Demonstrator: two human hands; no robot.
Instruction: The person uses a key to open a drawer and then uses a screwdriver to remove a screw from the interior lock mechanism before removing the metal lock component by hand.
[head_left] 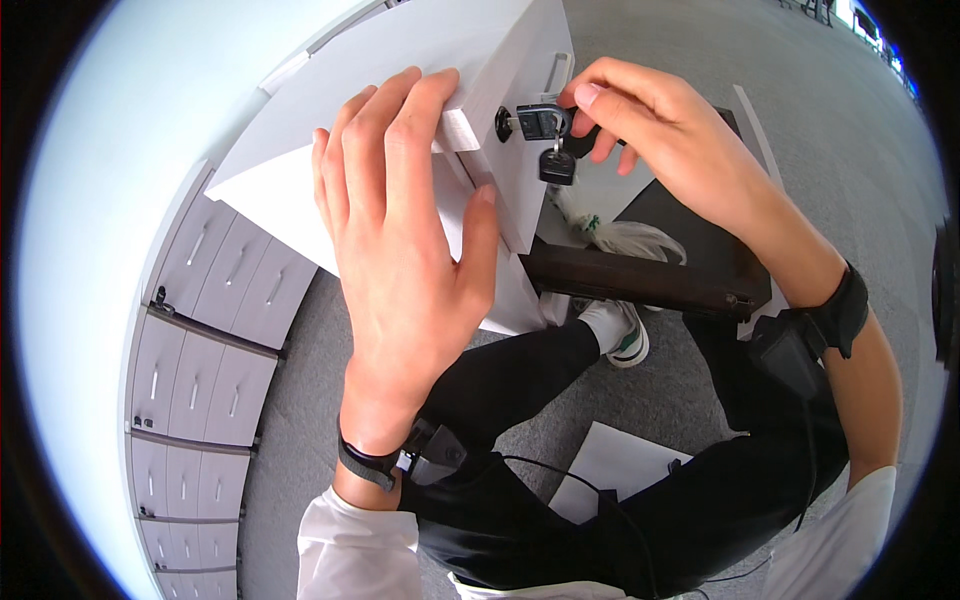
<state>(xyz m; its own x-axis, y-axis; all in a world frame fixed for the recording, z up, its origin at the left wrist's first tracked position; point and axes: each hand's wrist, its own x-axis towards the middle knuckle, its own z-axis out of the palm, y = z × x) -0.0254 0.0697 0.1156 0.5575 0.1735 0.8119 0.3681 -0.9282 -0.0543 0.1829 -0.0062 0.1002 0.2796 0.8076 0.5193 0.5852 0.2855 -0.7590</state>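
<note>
A white cabinet (400, 35) stands in front of me, with a round black lock (503, 124) on its upper drawer front. A black-headed key (537, 122) sits in the lock, and a second black key (557, 168) hangs from it by a small ring. At the key's outer end, my right hand (660, 130) is closed, thumb and forefinger pinching its head; the exact contact is partly hidden. My left hand (405, 220) lies over the cabinet's top front edge, fingers stretched out and thumb apart, holding nothing.
Below the lock a dark drawer (650, 280) is pulled out, with clear plastic wrapping (635, 240) in it. A white panel (600, 465) lies on the grey carpet between my legs. Several grey drawer cabinets (205, 380) line the left wall. Cables (600, 490) cross my lap.
</note>
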